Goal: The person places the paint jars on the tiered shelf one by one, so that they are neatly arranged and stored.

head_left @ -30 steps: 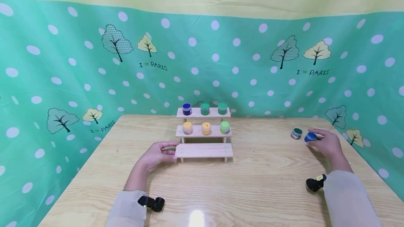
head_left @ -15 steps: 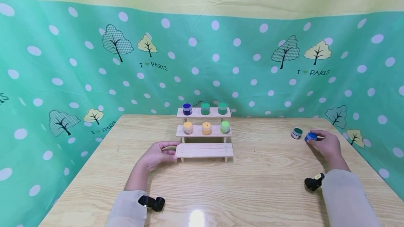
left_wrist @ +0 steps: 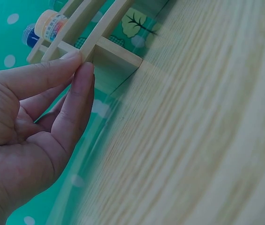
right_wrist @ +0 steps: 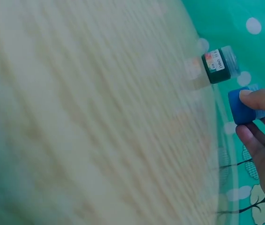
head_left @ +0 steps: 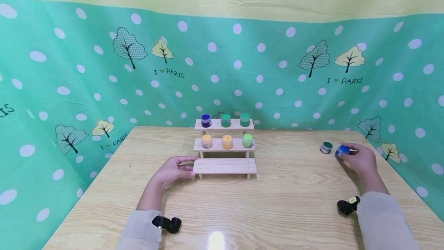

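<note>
A small three-tier wooden stand (head_left: 224, 166) stands mid-table in the head view. My left hand (head_left: 174, 171) pinches the left end of its lowest tier between thumb and fingers, and the left wrist view shows this hand (left_wrist: 43, 112) at the board's corner. Far to the right, my right hand (head_left: 360, 160) holds a blue paint jar (right_wrist: 242, 105) between thumb and fingers. Beside it, a little to the left and apart, sits a dark green paint jar (head_left: 326, 147). The bare lowest tier faces me.
On the top tier stand a dark blue jar (head_left: 206, 120) and two green jars (head_left: 226, 120). The middle tier bears two orange-yellow jars (head_left: 227, 142) and a light green jar (head_left: 248, 140). A dotted green cloth (head_left: 236, 80) hangs behind the wooden table (head_left: 284, 203).
Both hands keep almost the same place: the left at the stand, the right at the blue paint jar. The right forearm shifts only slightly.
</note>
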### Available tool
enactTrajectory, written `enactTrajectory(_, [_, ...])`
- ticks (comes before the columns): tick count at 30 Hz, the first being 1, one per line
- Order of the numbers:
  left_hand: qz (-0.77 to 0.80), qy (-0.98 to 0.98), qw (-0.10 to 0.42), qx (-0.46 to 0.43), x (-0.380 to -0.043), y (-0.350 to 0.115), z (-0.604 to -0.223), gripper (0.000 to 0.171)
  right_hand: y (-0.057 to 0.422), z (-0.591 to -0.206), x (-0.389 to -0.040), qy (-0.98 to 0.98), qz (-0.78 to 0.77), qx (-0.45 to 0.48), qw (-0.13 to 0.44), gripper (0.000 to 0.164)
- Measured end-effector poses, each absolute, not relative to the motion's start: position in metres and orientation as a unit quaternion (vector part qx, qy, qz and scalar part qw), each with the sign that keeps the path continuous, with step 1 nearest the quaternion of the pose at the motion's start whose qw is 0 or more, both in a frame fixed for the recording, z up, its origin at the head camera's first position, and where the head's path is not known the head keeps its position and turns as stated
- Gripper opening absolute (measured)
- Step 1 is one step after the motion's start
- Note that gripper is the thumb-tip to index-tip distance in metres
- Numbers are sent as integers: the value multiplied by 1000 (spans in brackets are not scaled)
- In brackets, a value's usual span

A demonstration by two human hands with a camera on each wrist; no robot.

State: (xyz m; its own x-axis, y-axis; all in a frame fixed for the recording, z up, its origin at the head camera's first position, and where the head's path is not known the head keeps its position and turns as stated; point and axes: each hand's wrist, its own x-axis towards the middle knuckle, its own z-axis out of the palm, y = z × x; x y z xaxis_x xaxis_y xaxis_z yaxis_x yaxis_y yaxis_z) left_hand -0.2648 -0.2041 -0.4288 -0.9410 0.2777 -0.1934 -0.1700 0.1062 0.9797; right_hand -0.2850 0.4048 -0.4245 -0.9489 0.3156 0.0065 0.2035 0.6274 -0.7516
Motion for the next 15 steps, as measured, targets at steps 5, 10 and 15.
enactTrajectory(5, [664,728,166,41,-265,-205,-430,62,402,-418,-281,-904,403,-119,78,57])
enactTrajectory(10, [662,729,166,44,-265,-205,-431,62,399,-411,-277,-904,407,-101,83,59])
enactTrajectory(15, [661,730,166,46,-266,-205,-432,62,395,-404,-273,-903,409,-85,97,60])
